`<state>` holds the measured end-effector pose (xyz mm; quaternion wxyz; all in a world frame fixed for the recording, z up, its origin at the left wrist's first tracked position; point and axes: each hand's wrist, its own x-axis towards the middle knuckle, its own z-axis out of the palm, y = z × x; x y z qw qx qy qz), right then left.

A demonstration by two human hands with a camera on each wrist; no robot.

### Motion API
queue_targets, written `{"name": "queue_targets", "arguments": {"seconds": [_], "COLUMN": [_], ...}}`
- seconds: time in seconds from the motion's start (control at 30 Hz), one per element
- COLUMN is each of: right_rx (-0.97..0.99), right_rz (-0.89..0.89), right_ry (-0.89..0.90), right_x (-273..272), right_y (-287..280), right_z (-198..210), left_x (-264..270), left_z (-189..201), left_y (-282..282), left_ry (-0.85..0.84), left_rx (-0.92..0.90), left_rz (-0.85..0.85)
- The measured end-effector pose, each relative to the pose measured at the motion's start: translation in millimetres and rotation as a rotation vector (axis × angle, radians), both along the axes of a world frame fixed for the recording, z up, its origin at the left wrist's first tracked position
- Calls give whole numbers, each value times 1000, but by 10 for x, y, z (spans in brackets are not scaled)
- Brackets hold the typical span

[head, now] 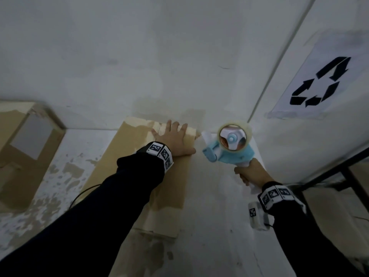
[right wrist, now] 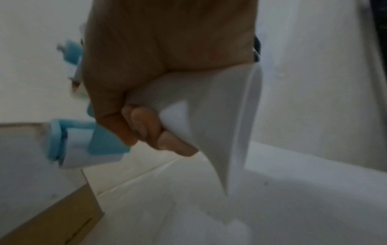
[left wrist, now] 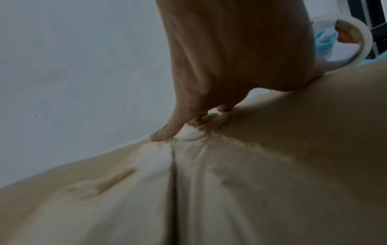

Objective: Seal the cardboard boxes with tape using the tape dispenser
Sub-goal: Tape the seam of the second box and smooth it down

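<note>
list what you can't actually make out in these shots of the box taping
- Far end of the box seam: in the head view the left hand lies flat over it.
- Tape on the seam: too dim and blurred to tell, even in the left wrist view.
- Tape dispenser cutting edge: motion-blurred in the right wrist view, partly behind the right hand.
- Second box: cut off by the head view's left edge.
</note>
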<state>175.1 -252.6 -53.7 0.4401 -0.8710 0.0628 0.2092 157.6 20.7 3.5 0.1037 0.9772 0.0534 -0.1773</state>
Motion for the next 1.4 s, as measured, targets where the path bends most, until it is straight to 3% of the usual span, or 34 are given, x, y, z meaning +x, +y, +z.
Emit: {"name": "queue_targets", "arguments": {"seconds": [0.37, 0.47, 0.6, 0.7, 0.87, 0.97, 1.1, 1.2, 1.33, 1.4], "right_rx": [402, 431, 309, -113, -474, -675, -788, -715, -627, -600], "right_rz": [-319, -373, -387, -184, 58, 251, 280, 426, 816, 908], "right_ry": [371, 416, 402, 303, 247, 194, -221, -500, -480, -437], "right_x": [-294, -301, -263, -228, -243, -100, 198, 379, 445, 409], "right_y": [454, 601, 726, 749, 762, 799, 1093, 1623, 2424, 2752], "right_z": [-283, -361, -436, -478, -475, -224, 483, 955, 1125, 1111], "left_x": [-137, -214, -305, -358, -394, -373, -301, -212, -111, -97], "left_z": [109, 144, 192, 220, 219, 206, 177, 181, 204, 211], "left_y": [217, 433, 743, 960, 1201, 1317, 1495, 1599, 1730, 1804], "left_ry": [40, 43, 84, 75, 29, -7, -70, -89, -73, -104], "left_rx": [-93, -153, -152, -154, -156, -178, -200, -153, -134, -116], "left_rz": [-143, -188, -200, -189, -130, -102, -20, 21, 93, 115]}}
